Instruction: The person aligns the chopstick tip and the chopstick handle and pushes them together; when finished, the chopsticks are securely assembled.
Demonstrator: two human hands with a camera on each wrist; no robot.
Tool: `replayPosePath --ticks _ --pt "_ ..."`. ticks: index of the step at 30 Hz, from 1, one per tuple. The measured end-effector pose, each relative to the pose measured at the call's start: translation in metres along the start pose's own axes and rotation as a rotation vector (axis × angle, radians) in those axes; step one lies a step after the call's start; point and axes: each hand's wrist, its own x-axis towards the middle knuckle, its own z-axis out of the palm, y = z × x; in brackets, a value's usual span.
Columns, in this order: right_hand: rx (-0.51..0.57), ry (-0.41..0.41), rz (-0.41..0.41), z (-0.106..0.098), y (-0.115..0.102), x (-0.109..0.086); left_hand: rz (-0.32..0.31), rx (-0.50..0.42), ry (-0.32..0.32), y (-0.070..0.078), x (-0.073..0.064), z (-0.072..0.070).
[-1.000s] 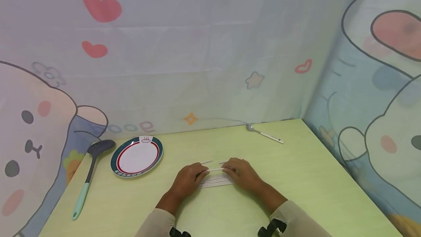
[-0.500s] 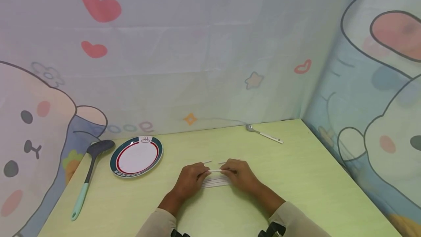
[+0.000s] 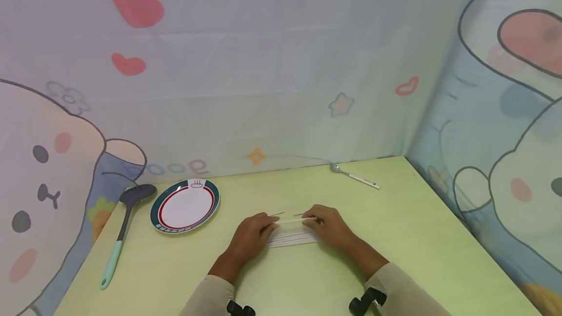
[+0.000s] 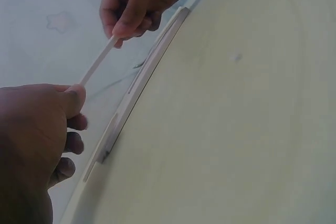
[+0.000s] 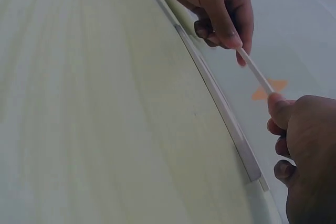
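Observation:
Between my two hands runs a thin white stick (image 3: 290,221), held roughly level above the table. My left hand (image 3: 251,239) pinches its left end between thumb and fingertips. The right hand (image 3: 330,228) pinches the other end the same way. In the left wrist view the held stick (image 4: 97,65) looks straight and unbroken, and the right wrist view shows the same stick (image 5: 256,71) slanting from hand to hand. Below it, several similar white sticks (image 3: 291,240) lie side by side on the table, their ends partly hidden by the hands.
Just beyond the held stick, two thin stick ends (image 3: 277,213) show with a gap between them. A plate (image 3: 184,208) with a green rim stands at the left, beside a dark slotted turner (image 3: 125,221). A spoon (image 3: 355,177) lies at the back right.
My hands first drew slightly closer together, then moved apart, the right one going right and a little farther forward. More of the held stick now shows between them.

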Motion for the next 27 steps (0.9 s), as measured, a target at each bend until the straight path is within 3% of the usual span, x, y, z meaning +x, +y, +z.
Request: replayPosePath --ticks 12,23,27 --pt "-0.1 -0.017 0.039 -0.013 0.009 -0.007 -0.042 -0.099 0.041 -0.015 -0.008 -0.008" --pt "-0.008 0.033 0.078 -0.013 0.021 -0.016 -0.157 -0.143 0.045 -0.018 -0.012 -0.006" --pt "0.028 0.014 0.089 -0.013 0.023 -0.018 -0.153 -0.135 0.058 -0.02 -0.013 -0.005"
